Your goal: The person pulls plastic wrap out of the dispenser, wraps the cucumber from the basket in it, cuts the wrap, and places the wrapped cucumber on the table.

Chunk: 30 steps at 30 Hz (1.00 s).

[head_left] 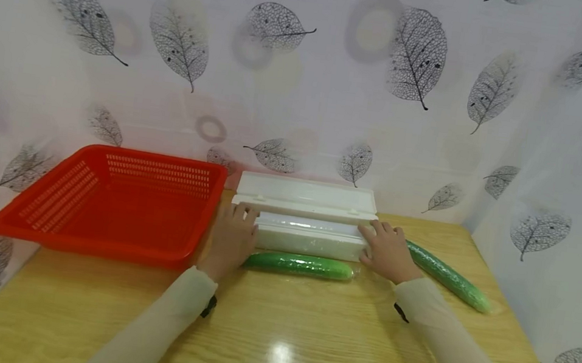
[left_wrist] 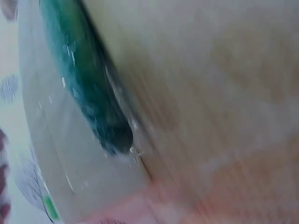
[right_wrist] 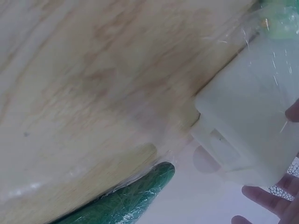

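Note:
Between the hands stands a white cling film box, its lid raised at the back and a shiny roll inside. My left hand rests at the box's left end, fingers spread over its edge. At the other end, my right hand touches the box; in the right wrist view its thumb lies on the box and its fingers are spread. Along the box's front lies a cucumber under clear film. The left wrist view shows that cucumber against the box.
A second cucumber, covered in film, lies slanting just right of my right hand. The red plastic basket stands left of my left hand. Behind the wooden table hangs a leaf-patterned sheet.

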Each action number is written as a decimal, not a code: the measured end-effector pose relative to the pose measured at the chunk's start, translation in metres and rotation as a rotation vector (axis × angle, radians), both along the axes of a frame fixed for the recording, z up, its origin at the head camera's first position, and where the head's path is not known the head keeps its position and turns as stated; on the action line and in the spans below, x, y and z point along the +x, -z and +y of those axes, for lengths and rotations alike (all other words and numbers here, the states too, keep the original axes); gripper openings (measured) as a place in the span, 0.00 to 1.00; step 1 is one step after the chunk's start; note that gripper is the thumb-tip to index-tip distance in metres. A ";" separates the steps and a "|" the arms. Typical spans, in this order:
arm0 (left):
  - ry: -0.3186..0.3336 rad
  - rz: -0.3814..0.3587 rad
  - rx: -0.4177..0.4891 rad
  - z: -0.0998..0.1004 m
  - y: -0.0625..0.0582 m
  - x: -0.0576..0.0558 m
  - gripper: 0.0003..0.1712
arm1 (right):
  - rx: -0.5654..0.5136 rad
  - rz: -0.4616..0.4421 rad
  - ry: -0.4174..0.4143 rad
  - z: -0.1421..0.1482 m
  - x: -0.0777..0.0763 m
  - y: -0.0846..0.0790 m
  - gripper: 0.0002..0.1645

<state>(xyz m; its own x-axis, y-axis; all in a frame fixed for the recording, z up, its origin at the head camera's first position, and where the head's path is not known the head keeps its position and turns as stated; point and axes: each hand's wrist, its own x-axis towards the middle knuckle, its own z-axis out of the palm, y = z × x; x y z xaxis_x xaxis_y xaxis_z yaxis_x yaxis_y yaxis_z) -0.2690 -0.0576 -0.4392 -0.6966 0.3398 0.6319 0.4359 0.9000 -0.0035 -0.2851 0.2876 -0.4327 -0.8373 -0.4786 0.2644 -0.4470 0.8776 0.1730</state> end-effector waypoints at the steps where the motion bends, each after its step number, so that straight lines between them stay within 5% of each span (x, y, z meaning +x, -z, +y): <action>1: 0.106 -0.002 -0.030 0.002 0.001 0.003 0.14 | 0.002 -0.008 0.000 0.000 0.000 0.000 0.33; 4: 0.374 -0.083 -0.149 0.012 0.006 0.014 0.18 | 0.013 -0.038 0.010 0.001 -0.002 -0.003 0.34; 6: 0.448 -0.161 -0.234 0.018 0.010 0.019 0.22 | 0.017 -0.062 0.026 0.002 -0.003 -0.004 0.34; 10: 0.373 -0.220 -0.374 0.027 0.015 0.023 0.24 | 0.011 -0.088 0.030 0.001 -0.004 -0.008 0.33; 14: 0.314 -0.249 -0.420 0.030 0.017 0.020 0.28 | 0.001 -0.106 0.023 -0.001 -0.002 -0.011 0.33; 21: 0.344 -0.351 -0.377 0.031 0.015 0.021 0.28 | -0.033 -0.170 0.040 0.002 -0.001 -0.013 0.34; 26: 0.391 -0.461 -0.318 0.028 0.008 0.032 0.26 | -0.049 -0.208 0.038 0.008 0.001 -0.012 0.41; 30: 0.434 -0.470 -0.327 0.026 0.006 0.042 0.23 | -0.102 -0.231 0.014 0.012 0.010 -0.014 0.47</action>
